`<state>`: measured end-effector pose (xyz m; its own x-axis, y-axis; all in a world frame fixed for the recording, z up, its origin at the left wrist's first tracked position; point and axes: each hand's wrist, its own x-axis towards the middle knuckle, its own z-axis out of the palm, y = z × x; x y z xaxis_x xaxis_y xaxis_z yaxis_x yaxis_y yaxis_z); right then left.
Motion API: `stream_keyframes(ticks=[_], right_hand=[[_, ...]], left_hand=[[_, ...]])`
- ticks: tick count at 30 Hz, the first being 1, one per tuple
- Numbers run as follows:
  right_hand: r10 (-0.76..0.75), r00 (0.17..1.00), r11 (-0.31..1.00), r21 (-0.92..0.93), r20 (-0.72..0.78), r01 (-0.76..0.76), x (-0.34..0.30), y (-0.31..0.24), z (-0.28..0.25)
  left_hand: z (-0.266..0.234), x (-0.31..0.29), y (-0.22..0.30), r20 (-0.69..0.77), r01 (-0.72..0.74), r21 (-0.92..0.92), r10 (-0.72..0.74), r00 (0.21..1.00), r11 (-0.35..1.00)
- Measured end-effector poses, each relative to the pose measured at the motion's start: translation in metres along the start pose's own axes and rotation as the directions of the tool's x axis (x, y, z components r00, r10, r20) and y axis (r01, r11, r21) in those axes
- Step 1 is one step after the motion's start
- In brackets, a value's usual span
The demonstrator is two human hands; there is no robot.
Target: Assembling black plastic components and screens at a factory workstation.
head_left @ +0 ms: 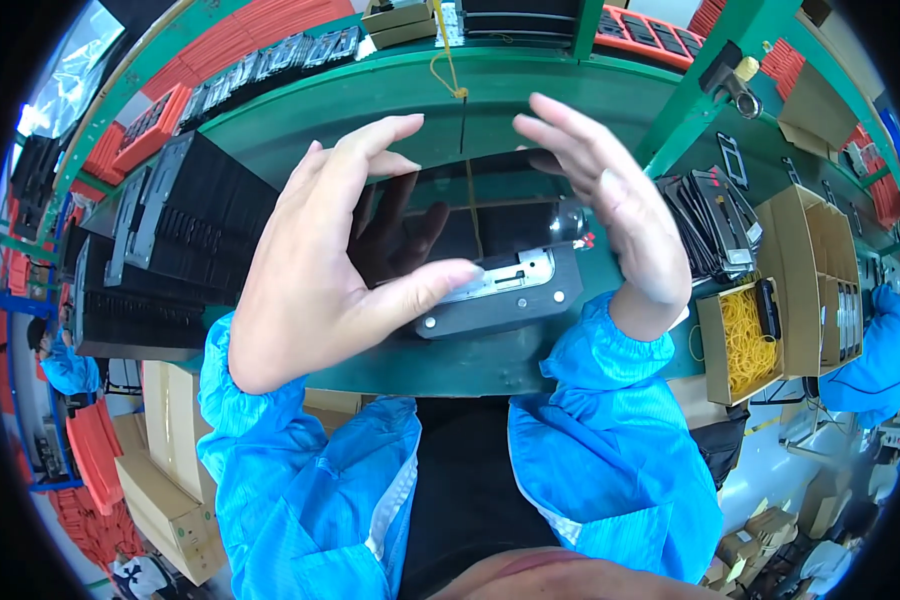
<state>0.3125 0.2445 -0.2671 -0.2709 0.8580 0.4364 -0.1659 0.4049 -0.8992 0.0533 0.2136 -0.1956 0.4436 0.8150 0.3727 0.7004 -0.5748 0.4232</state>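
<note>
A glossy black panel (pixel 515 215) lies on a dark fixture block (pixel 495 322) in front of me, mirroring my fingers. Along its near edge runs a silver metal strip (pixel 535 268) with a slot. My left hand (pixel 315 260) is over the panel's left side, fingers stretched and apart. Its thumb reaches across to the metal strip; whether it presses there I cannot tell. At the right side is my right hand (pixel 625 225), fingers extended, beside the panel's far right corner. Small red bits (pixel 585 241) show next to that hand.
Black trays (pixel 195 215) stand stacked at left on the green bench (pixel 380 370). To the right are a pile of dark frames (pixel 708 225), a box of yellow cords (pixel 742 345) and a divided carton (pixel 805 260). A green post (pixel 705 90) rises at far right.
</note>
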Motion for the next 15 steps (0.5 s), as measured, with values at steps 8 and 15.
stream_keyframes(ticks=[8,15], right_hand=[[0.048,0.977,0.998,-0.047,0.209,-0.039,0.004,0.009,0.001],[0.032,0.961,0.995,-0.101,0.276,-0.004,0.007,0.009,0.003]], left_hand=[[0.003,-0.005,-0.001,-0.031,-0.094,0.104,0.098,0.995,0.99],[0.003,-0.014,-0.004,0.009,0.061,-0.156,-0.06,0.998,0.986]])
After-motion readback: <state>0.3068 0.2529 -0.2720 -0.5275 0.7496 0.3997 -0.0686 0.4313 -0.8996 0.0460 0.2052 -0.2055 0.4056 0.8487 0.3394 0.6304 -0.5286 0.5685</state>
